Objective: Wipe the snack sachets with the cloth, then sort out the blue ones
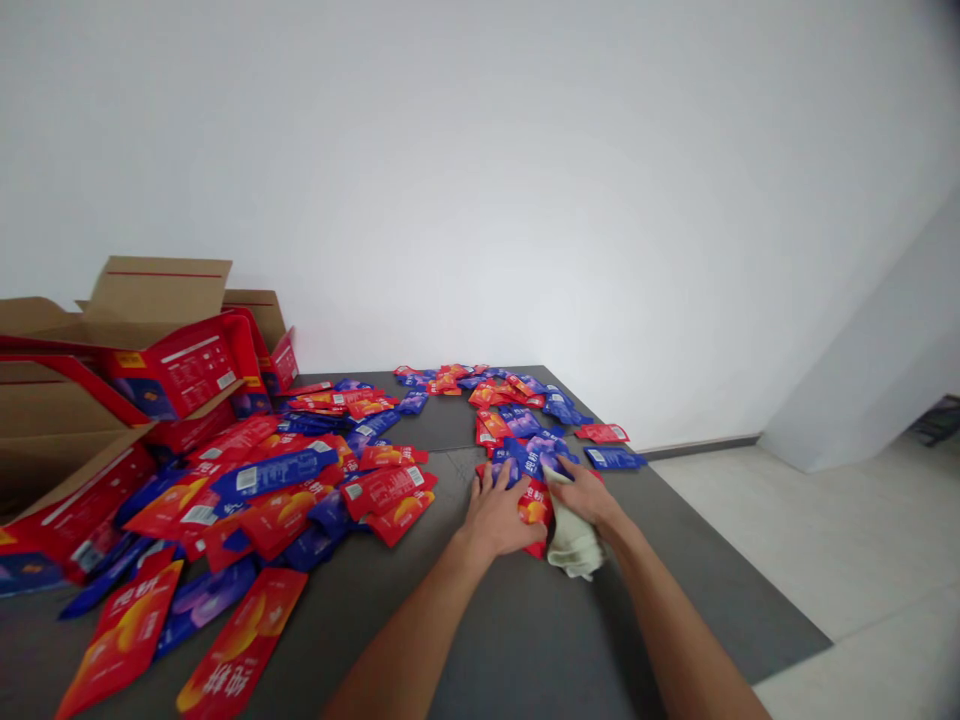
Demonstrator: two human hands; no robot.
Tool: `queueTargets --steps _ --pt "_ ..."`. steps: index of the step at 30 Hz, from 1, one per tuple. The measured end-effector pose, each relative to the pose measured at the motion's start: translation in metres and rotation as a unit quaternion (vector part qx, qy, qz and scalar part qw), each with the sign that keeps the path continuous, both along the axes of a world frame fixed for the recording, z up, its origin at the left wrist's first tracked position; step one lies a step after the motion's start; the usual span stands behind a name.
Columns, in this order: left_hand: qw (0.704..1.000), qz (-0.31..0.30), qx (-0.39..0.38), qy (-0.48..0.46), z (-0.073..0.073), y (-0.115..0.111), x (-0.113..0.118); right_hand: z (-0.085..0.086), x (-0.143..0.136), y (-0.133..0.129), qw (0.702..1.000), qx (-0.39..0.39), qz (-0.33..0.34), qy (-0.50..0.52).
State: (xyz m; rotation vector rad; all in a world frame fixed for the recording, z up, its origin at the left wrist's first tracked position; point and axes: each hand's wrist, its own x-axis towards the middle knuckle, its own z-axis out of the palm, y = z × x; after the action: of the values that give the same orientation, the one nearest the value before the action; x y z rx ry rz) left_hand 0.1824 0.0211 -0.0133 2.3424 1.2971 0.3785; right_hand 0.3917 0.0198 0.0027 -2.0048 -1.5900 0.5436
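Red and blue packets (529, 455) lie in a small heap on the dark grey table (517, 630), right of centre. My left hand (496, 512) rests on the left side of this heap, fingers spread over the packets. On the heap's right side, my right hand (583, 492) is closed on a pale cloth (574, 543), which hangs down toward the table beside a red packet. The fingertips of my right hand touch the packets.
A large pile of red and blue packets (270, 490) covers the table's left side, beside open red cartons (187, 365). More packets (442, 380) curve along the back edge by the wall. Two packets (613, 458) lie near the right edge.
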Motion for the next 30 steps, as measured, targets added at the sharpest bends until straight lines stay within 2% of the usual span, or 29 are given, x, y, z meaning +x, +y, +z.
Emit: queueTargets --steps 3,9,14,19,22,24,27,29,30 --pt "1.0 0.013 -0.007 0.004 0.004 0.0 -0.017 0.003 -0.019 0.002 0.999 -0.032 0.024 -0.003" --pt "0.998 0.063 -0.008 0.021 0.005 -0.007 -0.064 0.004 -0.067 0.003 0.996 -0.043 0.077 -0.009" --pt "0.992 0.111 0.064 -0.024 0.007 -0.012 -0.096 0.008 -0.095 0.001 0.995 -0.047 0.089 -0.024" --pt "0.987 0.128 0.087 -0.032 0.008 -0.013 -0.106 0.024 -0.116 0.003 0.99 0.064 0.09 -0.086" --pt "0.985 0.138 0.093 -0.054 0.009 -0.015 -0.106 0.036 -0.136 0.004 0.988 0.083 0.107 -0.074" --pt "0.978 0.158 0.088 -0.102 0.01 -0.013 -0.11 0.042 -0.151 0.004 0.988 0.091 0.116 -0.043" --pt "0.946 0.226 0.061 -0.225 0.009 -0.005 -0.123 0.044 -0.167 0.005 0.981 0.137 0.14 0.004" --pt "0.901 0.274 0.014 -0.336 0.005 0.001 -0.131 0.04 -0.175 0.006 0.969 0.181 0.167 0.04" --pt "0.869 0.291 -0.021 -0.4 0.004 0.003 -0.135 0.037 -0.178 0.006 0.961 0.207 0.174 0.056"
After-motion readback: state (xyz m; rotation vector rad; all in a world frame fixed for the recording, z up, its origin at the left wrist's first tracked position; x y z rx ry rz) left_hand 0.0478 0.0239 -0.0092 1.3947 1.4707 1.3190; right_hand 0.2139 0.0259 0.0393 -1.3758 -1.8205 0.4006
